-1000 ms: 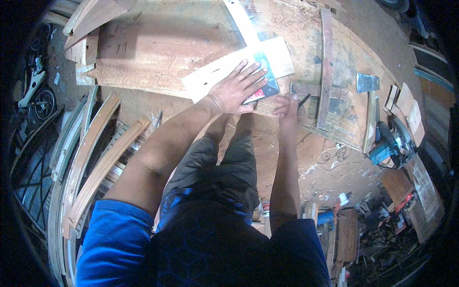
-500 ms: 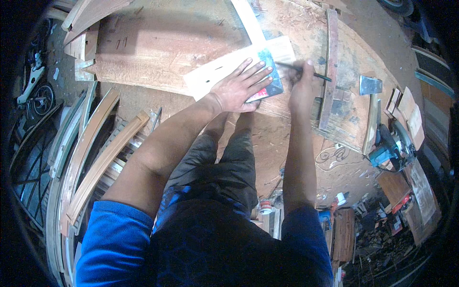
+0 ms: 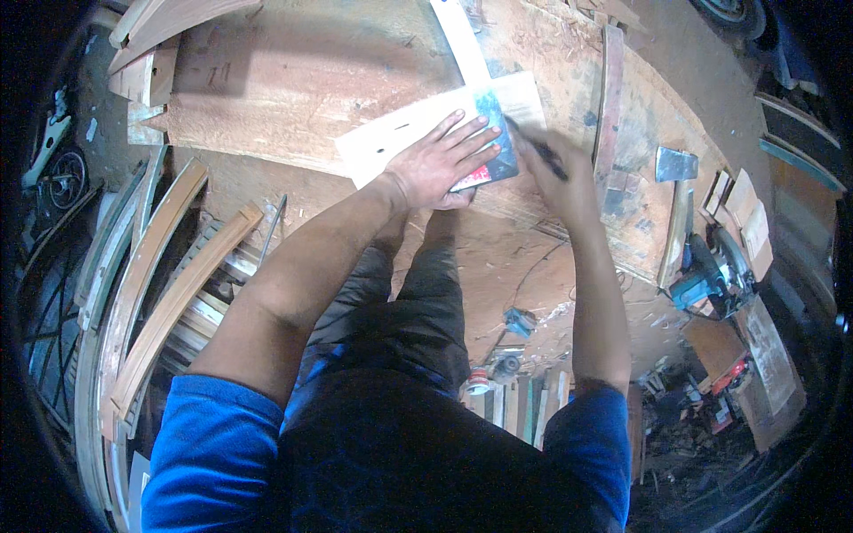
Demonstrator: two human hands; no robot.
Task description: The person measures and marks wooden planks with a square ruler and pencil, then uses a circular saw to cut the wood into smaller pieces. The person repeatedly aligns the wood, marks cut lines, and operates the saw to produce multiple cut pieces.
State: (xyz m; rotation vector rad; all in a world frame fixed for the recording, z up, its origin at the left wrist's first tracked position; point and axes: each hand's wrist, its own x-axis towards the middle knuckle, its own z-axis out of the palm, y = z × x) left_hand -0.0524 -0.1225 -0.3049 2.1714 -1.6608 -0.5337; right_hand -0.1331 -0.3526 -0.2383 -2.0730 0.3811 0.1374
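Note:
My left hand (image 3: 435, 166) lies flat, fingers spread, over a pale wooden board (image 3: 360, 149) and the edge of a square. The square has a long light blade (image 3: 462, 40) reaching away from me and a blue-and-dark stock (image 3: 500, 147) with a red patch, lying across the board. Just right of the stock, my right hand (image 3: 565, 178) is closed around a thin dark pencil-like stick (image 3: 542, 155). Motion smears that hand and the stick, so the tip is hard to make out. The board rests on a large wooden work surface (image 3: 267, 98).
A reddish wooden strip (image 3: 609, 98) crosses the work surface on the right, near a hatchet-like metal head (image 3: 677, 164) on a handle. Beyond stands a blue circular saw (image 3: 697, 289). Curved wooden pieces (image 3: 182, 311) lean at left; a small blue tool (image 3: 520, 322) lies on the ground.
My right hand has swung its wrist outward, and the dark stick now points differently, close along the stock. My left hand stays pressed on the board and square. The whole view has shifted slightly.

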